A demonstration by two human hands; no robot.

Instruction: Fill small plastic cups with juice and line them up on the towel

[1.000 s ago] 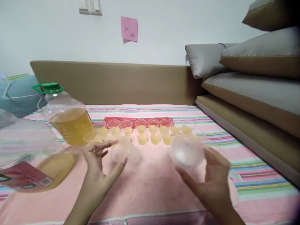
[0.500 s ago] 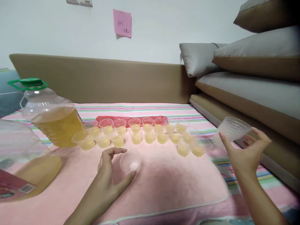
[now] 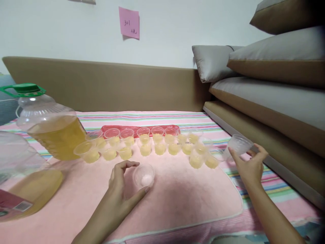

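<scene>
My left hand has its thumb and index finger around a small clear plastic cup, which stands on the pink mat. A whitish patch shows at the bottom of that cup. Out to the right, my right hand grips a stack of clear plastic cups, tilted above the striped cloth at the mat's edge. Beyond my hands stand rows of clear cups with yellow liquid, such as one near the middle and one at the right end.
A large jug of yellow liquid with a green cap stands at the left. Closer lies a second clear container, cut off by the frame. Behind the cups is a red plastic package. Grey-brown cushions are stacked at the right.
My right hand has moved left and slightly down with the cup stack, closer to the filled cups. My left hand stays at the small cup. The view has shifted slightly.
</scene>
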